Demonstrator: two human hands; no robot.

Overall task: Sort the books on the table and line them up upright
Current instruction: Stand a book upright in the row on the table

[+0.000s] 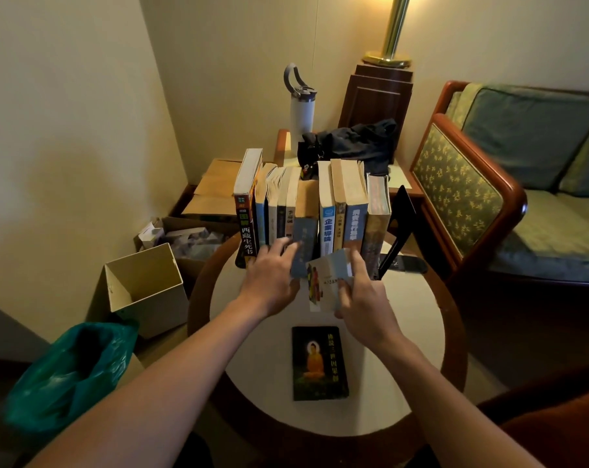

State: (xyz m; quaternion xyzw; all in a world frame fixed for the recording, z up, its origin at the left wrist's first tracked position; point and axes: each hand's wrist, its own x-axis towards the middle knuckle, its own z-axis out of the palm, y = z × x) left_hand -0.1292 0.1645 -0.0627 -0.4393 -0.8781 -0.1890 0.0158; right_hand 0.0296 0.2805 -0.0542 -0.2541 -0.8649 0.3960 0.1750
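While books (328, 214) fill the bookend (400, 224), left hand (269, 282) spread, right hand (364, 298) pinching booklet (321, 285).

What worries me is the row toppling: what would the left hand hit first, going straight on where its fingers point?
The left hand would meet the grey-blue book standing mid-row. Its fingertips seem to touch that spine, though depth is unclear.

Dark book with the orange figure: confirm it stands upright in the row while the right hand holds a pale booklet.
Not upright: the head view shows the dark book lying flat on the table, in front of the row. The right hand does hold a pale booklet.
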